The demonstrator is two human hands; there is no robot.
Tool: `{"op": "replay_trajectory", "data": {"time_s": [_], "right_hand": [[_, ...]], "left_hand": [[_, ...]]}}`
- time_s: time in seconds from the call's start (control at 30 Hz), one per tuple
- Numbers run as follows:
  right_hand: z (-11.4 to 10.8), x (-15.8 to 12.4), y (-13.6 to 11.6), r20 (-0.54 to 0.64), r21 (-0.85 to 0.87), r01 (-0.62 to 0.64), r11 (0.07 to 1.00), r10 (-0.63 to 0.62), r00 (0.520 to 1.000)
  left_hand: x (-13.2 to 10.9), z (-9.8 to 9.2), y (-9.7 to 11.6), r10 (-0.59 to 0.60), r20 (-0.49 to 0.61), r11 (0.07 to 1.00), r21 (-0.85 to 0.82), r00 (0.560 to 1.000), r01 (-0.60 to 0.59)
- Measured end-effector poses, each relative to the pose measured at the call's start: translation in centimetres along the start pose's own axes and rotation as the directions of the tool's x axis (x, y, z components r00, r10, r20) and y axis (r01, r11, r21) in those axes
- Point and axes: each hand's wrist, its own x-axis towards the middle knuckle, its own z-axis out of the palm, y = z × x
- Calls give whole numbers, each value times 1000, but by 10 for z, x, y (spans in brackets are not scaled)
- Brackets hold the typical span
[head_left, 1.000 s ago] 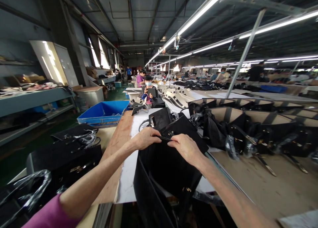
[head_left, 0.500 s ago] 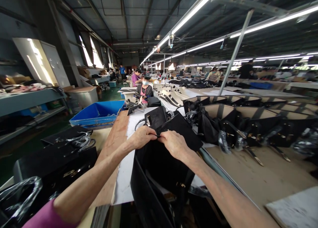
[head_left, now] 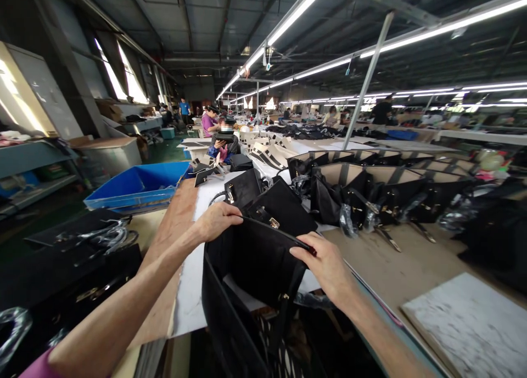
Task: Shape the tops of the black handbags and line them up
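A black bag (head_left: 263,263) hangs open in front of me at the table's near edge, its inside showing. My left hand (head_left: 218,220) pinches the left end of its upper edge between thumb and fingers. At the right end of that same edge, my right hand (head_left: 321,257) grips with the thumb below and fingers on top. The edge runs straight between the hands, sloping down to the right. Just beyond it lie black pieces with gold-coloured hardware, one a flat black panel (head_left: 284,205).
Rows of black bags with tan linings (head_left: 382,191) stand on the right. A blue bin (head_left: 140,183) is at left, with more black bags (head_left: 78,279) nearer. A marbled board (head_left: 473,323) lies at lower right. A seated person (head_left: 224,142) works ahead.
My hands, close together before, are now far apart along the bag's edge; the right one has slid right. The view has turned slightly right. The seated person now holds up a dark object.
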Motion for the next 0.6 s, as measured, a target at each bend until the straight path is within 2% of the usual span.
{"op": "replay_trajectory", "data": {"time_s": [0.17, 0.5, 0.6], "right_hand": [[3, 7, -3, -32, -27, 42, 999, -42, 999], [4, 13, 2, -19, -63, 108, 992, -109, 994], [6, 16, 0, -41, -125, 116, 985, -122, 992]], "left_hand": [[-2, -1, 1, -6, 7, 999, -39, 1000, 7], [0, -1, -2, -6, 43, 994, -112, 999, 11], [-1, 0, -4, -6, 35, 992, -124, 999, 10]]}}
